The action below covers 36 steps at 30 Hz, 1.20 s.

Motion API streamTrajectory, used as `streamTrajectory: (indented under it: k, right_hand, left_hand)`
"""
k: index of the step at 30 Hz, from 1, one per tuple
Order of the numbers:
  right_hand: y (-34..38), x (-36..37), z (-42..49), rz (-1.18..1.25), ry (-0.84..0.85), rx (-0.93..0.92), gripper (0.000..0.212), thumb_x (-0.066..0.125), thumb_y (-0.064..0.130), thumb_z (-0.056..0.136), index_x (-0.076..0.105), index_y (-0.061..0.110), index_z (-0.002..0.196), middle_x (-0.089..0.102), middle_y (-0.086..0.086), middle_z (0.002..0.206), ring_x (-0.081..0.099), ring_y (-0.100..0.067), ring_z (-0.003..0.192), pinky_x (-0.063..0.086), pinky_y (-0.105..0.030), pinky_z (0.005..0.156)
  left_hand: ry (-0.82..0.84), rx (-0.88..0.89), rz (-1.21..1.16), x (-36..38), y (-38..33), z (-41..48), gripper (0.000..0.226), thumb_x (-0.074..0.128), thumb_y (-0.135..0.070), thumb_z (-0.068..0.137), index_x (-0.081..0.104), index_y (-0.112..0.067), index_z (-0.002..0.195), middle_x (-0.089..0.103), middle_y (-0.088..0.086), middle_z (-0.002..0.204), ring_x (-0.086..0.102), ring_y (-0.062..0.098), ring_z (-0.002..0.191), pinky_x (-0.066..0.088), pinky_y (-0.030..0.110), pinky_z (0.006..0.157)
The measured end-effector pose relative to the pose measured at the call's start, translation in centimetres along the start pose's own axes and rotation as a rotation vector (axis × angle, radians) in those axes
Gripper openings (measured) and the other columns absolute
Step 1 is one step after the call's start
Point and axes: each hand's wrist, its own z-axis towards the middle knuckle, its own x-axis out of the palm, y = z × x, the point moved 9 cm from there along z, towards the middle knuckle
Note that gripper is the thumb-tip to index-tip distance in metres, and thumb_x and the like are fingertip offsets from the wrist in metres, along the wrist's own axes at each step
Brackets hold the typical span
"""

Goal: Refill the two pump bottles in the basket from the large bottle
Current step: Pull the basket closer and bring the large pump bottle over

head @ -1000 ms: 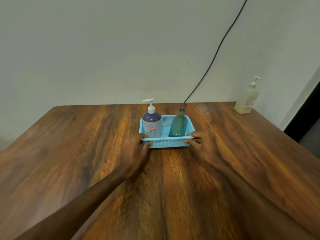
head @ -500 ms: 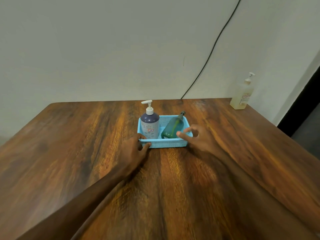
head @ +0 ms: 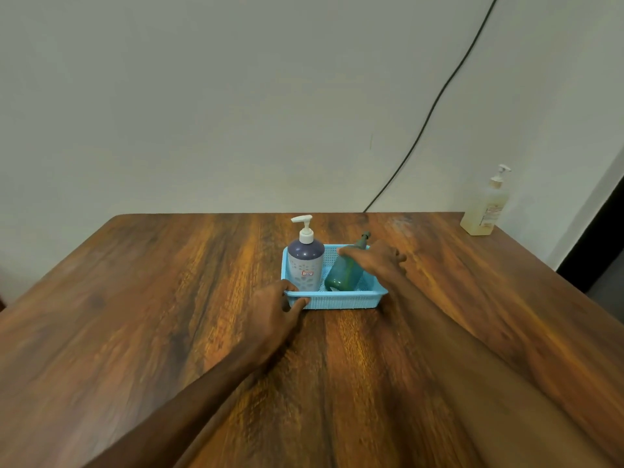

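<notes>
A light blue mesh basket (head: pixel 344 301) stands on the wooden table (head: pixel 135 315). Inside it a purple pump bottle (head: pixel 306 265) with a white pump stands upright on the left. A green bottle (head: pixel 344 273) with a dark top lies tilted on the right, its neck toward the far rim. My left hand (head: pixel 273 310) grips the basket's near left corner, thumb over the rim. My right hand (head: pixel 373 260) reaches over the green bottle with fingers spread, touching or just above its upper part. The large pale yellow pump bottle (head: pixel 486 206) stands at the table's far right corner.
A black cable (head: pixel 435 106) runs down the wall to the table's back edge behind the basket. A dark doorway gap (head: pixel 597 238) lies beyond the table's right edge. The wall sits close behind the table.
My right hand left the basket's near right corner and moved up over the green bottle. That bottle went from upright to leaning. My left hand stayed on the basket.
</notes>
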Motion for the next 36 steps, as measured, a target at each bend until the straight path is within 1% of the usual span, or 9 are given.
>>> streamTrajectory:
  k: [4,7,9,12,17,20,26,30,36]
  right_hand:
    - [1.1,-2.5,-0.7,-0.034,-0.226,-0.111,0.059,0.076,0.069,0.058,0.058,0.02,0.085,0.042,-0.011,0.125,0.035,-0.03,0.12,0.037,-0.039,0.09]
    - [1.7,-3.1,-1.0,-0.003,-0.313,-0.215,0.061,0.075,0.071,0.058,0.066,0.022,0.093,0.045,-0.005,0.119,0.036,-0.024,0.116,0.026,-0.028,0.082]
    - [1.7,-2.5,-0.8,0.072,-0.27,-0.265,0.062,0.074,0.07,0.06,0.064,0.024,0.1,0.047,0.001,0.117,0.038,-0.018,0.116,0.03,-0.025,0.086]
    - [1.0,-1.2,-1.0,0.163,-0.214,-0.298,0.07,0.072,0.074,0.057,0.061,0.028,0.109,0.059,0.001,0.117,0.056,-0.016,0.11,0.05,-0.029,0.088]
    - [0.3,-0.7,-2.2,0.111,-0.199,-0.348,0.071,0.08,0.059,0.067,0.056,0.02,0.121,0.061,-0.002,0.122,0.059,-0.02,0.109,0.045,-0.028,0.091]
    - [0.3,-0.8,-2.3,0.093,-0.182,-0.37,0.068,0.08,0.055,0.07,0.057,0.018,0.122,0.063,-0.002,0.122,0.06,-0.019,0.107,0.043,-0.024,0.089]
    - [0.2,-1.0,-2.1,0.079,-0.113,-0.38,0.069,0.079,0.053,0.073,0.053,0.016,0.125,0.061,-0.003,0.124,0.058,-0.017,0.108,0.038,-0.02,0.084]
    - [-0.1,-1.6,-2.6,0.101,-0.118,-0.4,0.068,0.081,0.049,0.072,0.051,0.015,0.122,0.058,0.0,0.114,0.053,-0.013,0.1,0.037,-0.016,0.076]
    - [-0.7,-3.0,-3.1,0.099,-0.159,-0.392,0.074,0.08,0.055,0.069,0.048,0.017,0.123,0.054,0.002,0.11,0.052,-0.015,0.101,0.044,-0.027,0.083]
  left_hand:
    - [0.001,0.008,-0.008,-0.1,-0.1,0.2,0.028,0.073,-0.035,0.092,0.069,-0.018,0.114,0.072,-0.002,0.116,0.057,-0.006,0.079,0.045,0.002,0.064]
    - [0.006,0.004,-0.008,-0.1,-0.2,0.2,0.03,0.073,-0.036,0.093,0.068,-0.018,0.116,0.071,-0.002,0.118,0.058,-0.004,0.079,0.045,0.004,0.063]
    - [0.01,-0.004,-0.002,0.0,-0.2,0.3,0.031,0.072,-0.036,0.093,0.068,-0.018,0.117,0.071,-0.001,0.119,0.059,-0.001,0.081,0.044,0.006,0.063]
    - [0.017,-0.019,-0.008,0.1,-0.2,0.2,0.03,0.072,-0.036,0.093,0.067,-0.018,0.117,0.072,-0.001,0.118,0.061,0.001,0.083,0.045,0.007,0.065]
    - [0.011,-0.027,-0.003,0.0,-0.1,0.3,0.03,0.073,-0.038,0.092,0.068,-0.019,0.115,0.072,-0.002,0.114,0.064,0.004,0.083,0.05,0.012,0.069]
    - [-0.012,-0.016,0.013,-0.2,-0.2,0.2,0.028,0.072,-0.042,0.092,0.067,-0.022,0.111,0.072,-0.003,0.112,0.065,0.006,0.09,0.058,0.028,0.083]
    - [-0.017,-0.012,0.065,-0.4,-1.0,-1.1,0.038,0.073,-0.043,0.09,0.059,-0.028,0.123,0.065,0.004,0.133,0.056,0.027,0.131,0.049,0.047,0.107]
    - [-0.016,-0.035,0.096,-0.9,-1.8,-2.2,0.047,0.073,-0.04,0.09,0.054,-0.027,0.132,0.056,0.003,0.147,0.045,0.027,0.142,0.046,0.048,0.112]
    - [-0.048,-0.035,0.266,-1.6,-3.7,-3.9,0.059,0.067,-0.044,0.092,0.046,-0.026,0.145,0.03,0.009,0.165,0.026,0.03,0.152,0.029,0.046,0.121]
